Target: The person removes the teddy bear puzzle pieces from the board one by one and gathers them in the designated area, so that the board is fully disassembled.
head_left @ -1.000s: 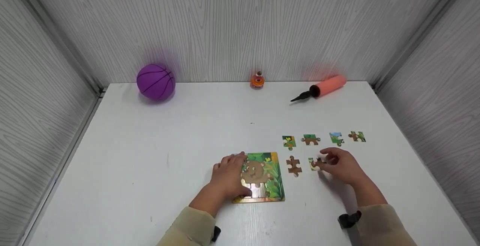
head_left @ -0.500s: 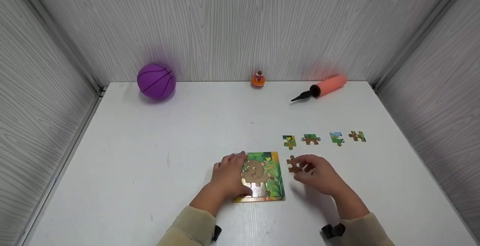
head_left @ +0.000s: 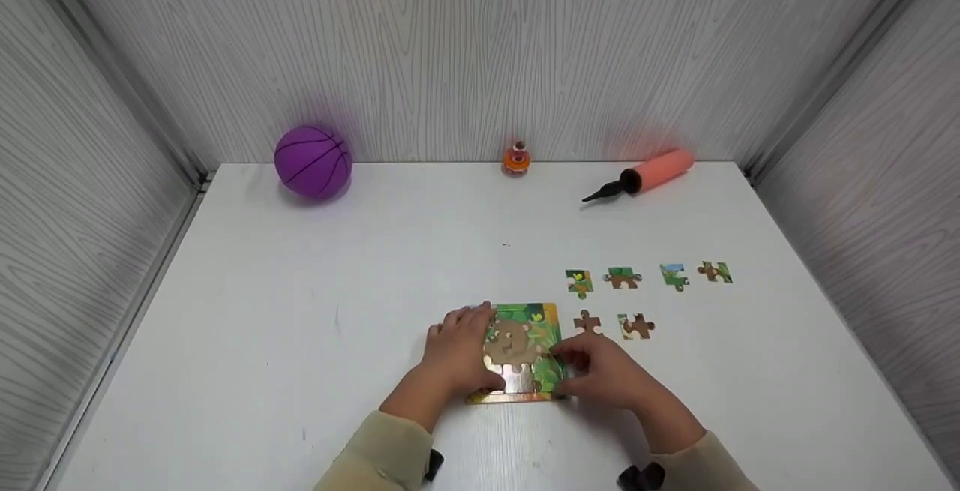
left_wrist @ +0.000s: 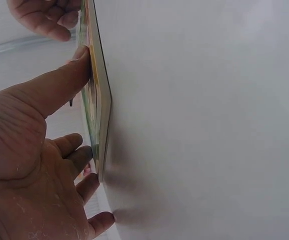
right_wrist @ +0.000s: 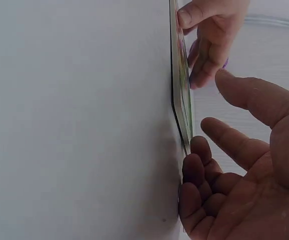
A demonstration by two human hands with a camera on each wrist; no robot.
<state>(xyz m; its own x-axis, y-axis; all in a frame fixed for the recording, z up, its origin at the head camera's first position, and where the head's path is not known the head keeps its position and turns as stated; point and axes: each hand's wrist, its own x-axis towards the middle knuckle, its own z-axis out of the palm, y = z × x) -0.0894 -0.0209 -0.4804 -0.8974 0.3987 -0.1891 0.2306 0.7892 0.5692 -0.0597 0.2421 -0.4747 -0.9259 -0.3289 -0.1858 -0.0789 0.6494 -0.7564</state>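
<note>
A jigsaw puzzle board [head_left: 517,398] with a brown bear picture lies flat on the white table. My left hand [head_left: 456,352] rests on its left side, its thumb [left_wrist: 59,87] pressing the face near the front edge and the other fingers reaching along the far side. At the board's right edge is my right hand [head_left: 604,372], fingertips touching or very close to it. Thumb and forefinger stand apart in the right wrist view, with nothing seen between them. Beyond this hand lie a brown puzzle piece [head_left: 586,321], partly hidden by it, and a brown-and-green piece [head_left: 636,326].
Several more puzzle pieces [head_left: 622,278] lie in a row farther back on the right. Along the back wall are a purple ball [head_left: 313,163], a small orange toy figure [head_left: 516,160] and a coral hand pump [head_left: 656,172] with a black nozzle. Wood-grain walls enclose three sides.
My right hand has moved left and nearer, from the brown-and-green piece, past the brown piece, to the board's right edge. The left hand and board have stayed put.
</note>
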